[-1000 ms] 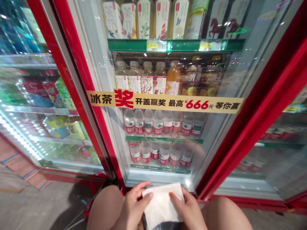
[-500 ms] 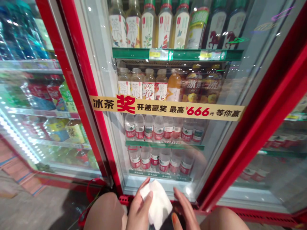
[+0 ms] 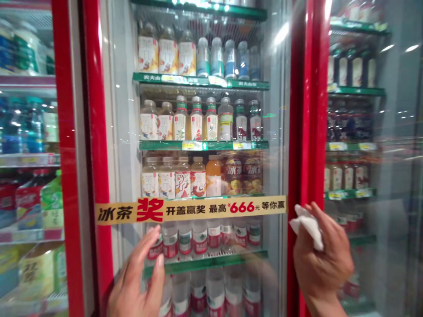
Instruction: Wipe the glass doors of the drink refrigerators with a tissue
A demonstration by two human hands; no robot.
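My right hand is closed around a crumpled white tissue, part of which sticks out between thumb and fingers. It is raised in front of the red frame at the right side of the middle glass door. Low at the left, my left hand holds nothing, its fingers apart and pointing up toward the glass door. Just above the left fingertips runs a yellow strip with black and red lettering across the door. Whether the left fingers touch the glass, I cannot tell.
Behind the glass, green-edged shelves carry rows of drink bottles. Red door frames stand on both sides. A neighbouring cooler at the left holds cartons and bottles; the right-hand glass shows reflections.
The tissue has passed from my left hand to my right. Both hands have risen from between my knees and moved apart. The view has tilted up, showing higher shelves.
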